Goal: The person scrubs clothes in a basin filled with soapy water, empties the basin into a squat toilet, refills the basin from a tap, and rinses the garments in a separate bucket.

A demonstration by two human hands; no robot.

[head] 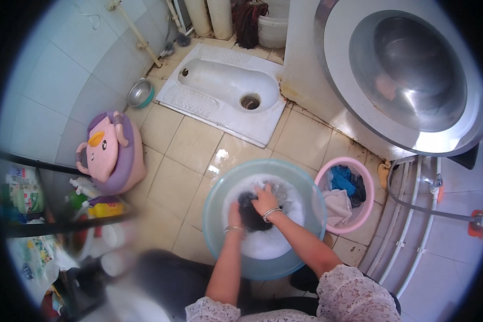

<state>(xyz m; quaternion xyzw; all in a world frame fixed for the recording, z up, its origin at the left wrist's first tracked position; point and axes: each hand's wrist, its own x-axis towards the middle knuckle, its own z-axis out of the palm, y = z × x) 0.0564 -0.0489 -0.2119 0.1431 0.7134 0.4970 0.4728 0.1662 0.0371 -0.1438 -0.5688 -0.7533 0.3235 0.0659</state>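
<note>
A dark wet cloth point(252, 213) lies in white suds point(265, 246) inside a large translucent blue-green plastic basin point(217, 237). My right hand point(267, 200) grips the upper part of the cloth, its fingers bent over the fabric. At the cloth's left edge, my left hand point(236, 217) holds it from the side, with its fingertips partly hidden by foam and fabric. Each wrist wears a bracelet. To the right of the basin stands a pink plastic tub point(371, 193), holding a blue cloth point(343, 180), a pale cloth point(336, 206) and dark fabric.
Beyond the basin, a white squat toilet point(209, 105) is set in the tiled floor. A steel bowl point(140, 93) and a pink-purple child's potty point(131, 161) stand at left, near a rack of bottles point(106, 209). A washing machine point(336, 80) and wall pipes point(404, 233) are at right.
</note>
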